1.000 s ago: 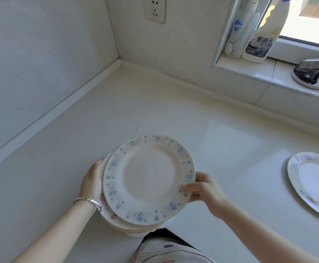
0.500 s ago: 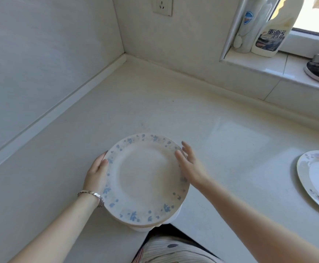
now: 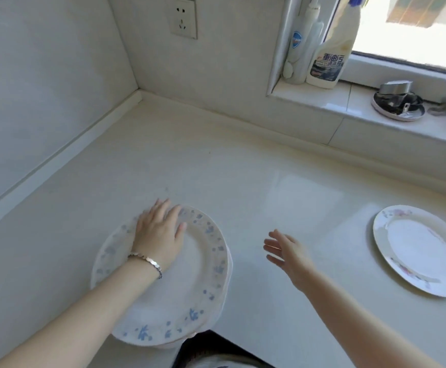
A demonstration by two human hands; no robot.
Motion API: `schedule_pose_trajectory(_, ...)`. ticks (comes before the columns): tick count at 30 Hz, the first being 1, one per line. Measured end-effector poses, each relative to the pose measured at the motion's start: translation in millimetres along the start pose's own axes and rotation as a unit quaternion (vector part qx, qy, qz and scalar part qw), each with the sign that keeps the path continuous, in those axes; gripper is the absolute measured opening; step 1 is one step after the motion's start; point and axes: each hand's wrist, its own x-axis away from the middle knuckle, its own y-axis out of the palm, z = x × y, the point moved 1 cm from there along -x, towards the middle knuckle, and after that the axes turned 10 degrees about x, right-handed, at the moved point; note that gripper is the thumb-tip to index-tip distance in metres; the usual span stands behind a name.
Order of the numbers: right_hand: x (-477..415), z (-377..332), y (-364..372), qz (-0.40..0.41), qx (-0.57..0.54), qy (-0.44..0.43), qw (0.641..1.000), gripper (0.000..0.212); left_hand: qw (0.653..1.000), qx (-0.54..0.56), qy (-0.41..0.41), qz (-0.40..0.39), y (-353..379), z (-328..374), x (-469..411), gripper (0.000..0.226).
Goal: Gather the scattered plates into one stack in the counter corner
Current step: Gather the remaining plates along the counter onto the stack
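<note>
Left hand (image 3: pixel 158 235): we rest flat fingers on the blue-flowered plate stack (image 3: pixel 203 274).
Right hand (image 3: pixel 287 252): our fingers spread, holding nothing.

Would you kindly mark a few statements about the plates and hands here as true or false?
1. The left hand rests on the blue-flowered plate topping the stack. True.
2. The right hand grips the pink-flowered plate. False: it is open, in the air between stack and plate, touching neither.
3. The stack stands in the corner. False: it sits near the front edge of the counter.
4. The pink-flowered plate lies alone, apart from the stack. True.
</note>
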Motion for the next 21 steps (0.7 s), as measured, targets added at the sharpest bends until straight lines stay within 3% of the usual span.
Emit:
schedule_pose_trajectory(4,-22.7,28.2,-97.9,0.159,-0.172,0.101,0.967,0.043,0.988,-0.053,0.111,-0.094,27.3,56.0,-27.9,0.082)
schedule_pose_trajectory(7,-32.2,44.2,-163.0,0.225,-0.328,0.138,0.907,0.051,0.978,-0.11,0.118,-0.129,47.4,76.3,-39.3,0.073)
schedule_pose_trajectory(10,-45.8,54.9,-204.4,0.24,-0.433,0.098,0.863,0.045,0.97,-0.172,0.085,-0.147,54.5,82.5,-39.8,0.044)
schedule_pose_trajectory(12,-57.9,63.3,-217.3,0.233,-0.504,0.082,0.828,0.021,0.968,-0.192,0.075,-0.14,53.5,83.1,-39.1,0.029)
schedule_pose_trajectory(16,-72.0,71.4,-219.9,0.262,-0.591,0.034,0.762,0.01,0.971,-0.194,0.065,-0.123,52.6,80.9,-38.2,0.027)
schedule_pose_trajectory(19,-71.6,63.2,-218.6,0.263,-0.605,0.008,0.751,0.005,0.975,-0.181,0.077,-0.105,55.0,78.1,-38.8,0.023)
schedule_pose_trajectory(21,-68.7,54.3,-219.7,0.266,-0.594,0.003,0.759,0.019,0.975,-0.184,0.076,-0.099,56.5,77.7,-38.3,0.021)
